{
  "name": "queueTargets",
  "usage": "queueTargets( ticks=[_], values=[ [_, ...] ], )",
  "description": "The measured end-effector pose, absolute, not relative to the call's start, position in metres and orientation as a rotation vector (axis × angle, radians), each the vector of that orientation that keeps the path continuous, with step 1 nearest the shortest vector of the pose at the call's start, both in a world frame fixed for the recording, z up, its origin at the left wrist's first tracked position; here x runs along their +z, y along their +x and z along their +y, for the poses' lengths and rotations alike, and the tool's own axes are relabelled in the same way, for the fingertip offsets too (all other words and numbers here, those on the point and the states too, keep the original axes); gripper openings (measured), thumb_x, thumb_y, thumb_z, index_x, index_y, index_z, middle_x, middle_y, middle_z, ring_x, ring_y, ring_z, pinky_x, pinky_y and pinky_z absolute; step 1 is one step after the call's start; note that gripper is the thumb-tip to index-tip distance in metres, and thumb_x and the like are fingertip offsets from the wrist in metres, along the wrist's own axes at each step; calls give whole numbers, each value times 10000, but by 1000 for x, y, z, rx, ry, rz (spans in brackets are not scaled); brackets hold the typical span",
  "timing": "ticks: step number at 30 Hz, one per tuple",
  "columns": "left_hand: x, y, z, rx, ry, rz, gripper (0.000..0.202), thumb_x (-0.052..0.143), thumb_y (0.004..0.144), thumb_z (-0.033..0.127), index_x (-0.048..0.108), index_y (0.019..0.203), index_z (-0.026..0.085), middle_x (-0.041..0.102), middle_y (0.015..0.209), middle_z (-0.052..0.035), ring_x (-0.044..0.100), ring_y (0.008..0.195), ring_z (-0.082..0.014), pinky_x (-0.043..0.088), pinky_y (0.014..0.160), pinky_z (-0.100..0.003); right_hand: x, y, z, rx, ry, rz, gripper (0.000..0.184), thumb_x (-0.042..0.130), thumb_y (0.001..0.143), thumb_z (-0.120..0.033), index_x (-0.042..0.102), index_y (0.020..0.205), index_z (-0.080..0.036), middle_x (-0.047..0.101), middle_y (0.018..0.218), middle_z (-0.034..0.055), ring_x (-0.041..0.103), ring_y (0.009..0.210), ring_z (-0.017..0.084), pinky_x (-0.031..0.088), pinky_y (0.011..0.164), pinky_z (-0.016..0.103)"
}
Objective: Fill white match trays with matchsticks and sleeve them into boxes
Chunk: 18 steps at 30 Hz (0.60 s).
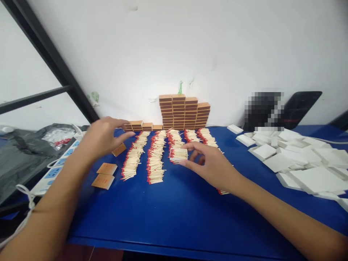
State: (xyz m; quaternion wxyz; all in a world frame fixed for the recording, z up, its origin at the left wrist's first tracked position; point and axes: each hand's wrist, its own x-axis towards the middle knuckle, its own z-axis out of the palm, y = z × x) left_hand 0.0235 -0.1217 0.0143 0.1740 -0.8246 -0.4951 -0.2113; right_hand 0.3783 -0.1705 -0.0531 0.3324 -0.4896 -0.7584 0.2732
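Note:
My right hand (206, 161) pinches a white matchbox tray (178, 158) filled with red-headed matches, thumb and fingers at its right end. The tray is over the middle row of loose matches (175, 137). My left hand (106, 136) is raised at the left, thumb and fingers apart with nothing between them. Its fingertips are at the low stack of orange matchboxes (137, 125) by the wall; I cannot tell whether they touch. Below that hand lie an orange matchbox sleeve (119, 149) and two more orange sleeves (104, 175).
Several rows of matches (156, 159) lie across the blue table (168, 217). A tall matchbox stack (185, 112) stands against the wall. White empty trays (299, 156) are heaped at right, near a dark phone (303, 108). At left are a power strip (54, 172) and black bag (24, 159).

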Motion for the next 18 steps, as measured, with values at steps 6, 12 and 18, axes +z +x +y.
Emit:
queueTargets(
  ticks=[6, 12, 18],
  values=[
    [31, -32, -117, -327, -2127, -1808, 547, 765, 863, 718, 809, 1024, 197, 784, 859, -32, 649, 733, -208, 388, 615, -302, -53, 378, -170, 601, -1236, -1992, 368, 760, 909, -459, 716, 1210, -252, 717, 756, -8, 665, 697, 212, 511, 678, 362],
    [31, -10, -119, -211, -2429, -1935, 362, 842, 775, 583, 805, 837, 228, 753, 746, -21, 648, 676, -183, 384, 605, -283, -51, 379, -168, 605, -1260, -2001, 376, 745, 924, -452, 706, 1238, -248, 717, 771, -11, 654, 698, 206, 496, 699, 361],
    [21, 6, -117, 98, -2345, -2080, 315, 797, 746, 468, 686, 590, 217, 663, 592, -37, 547, 566, -186, 295, 576, -312, -50, 380, -169, 606, -1246, -2011, 387, 752, 921, -492, 700, 1211, -242, 714, 759, -13, 652, 718, 213, 494, 713, 361]
  ],
)
